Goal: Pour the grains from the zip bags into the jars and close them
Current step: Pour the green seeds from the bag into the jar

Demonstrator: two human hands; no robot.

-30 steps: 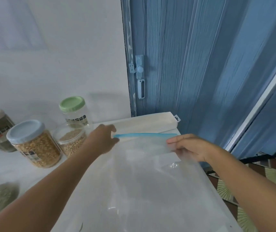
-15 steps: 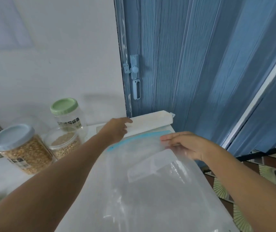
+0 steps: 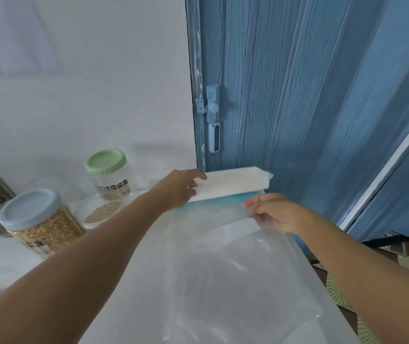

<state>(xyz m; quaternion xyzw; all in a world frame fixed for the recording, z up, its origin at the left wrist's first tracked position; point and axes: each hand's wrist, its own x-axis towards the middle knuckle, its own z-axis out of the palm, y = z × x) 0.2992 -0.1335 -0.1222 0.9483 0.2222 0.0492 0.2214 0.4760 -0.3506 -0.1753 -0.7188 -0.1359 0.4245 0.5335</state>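
1. Lying flat on the white bench (image 3: 12, 259), an empty clear zip bag (image 3: 223, 269) is shown with its blue zip strip (image 3: 213, 198) at the far edge.
2. The strip's right end is pinched by the right hand (image 3: 275, 214), its grip narrow.
3. A white folded packet (image 3: 233, 182) just beyond the strip is held by the left hand (image 3: 176, 192), fingers curled on its near-left corner.
4. Left of the bag are seen a blue-lidded jar (image 3: 42, 224) of yellow grains, a lidless jar (image 3: 101, 209) of pale grains and a green-lidded jar (image 3: 109, 172).
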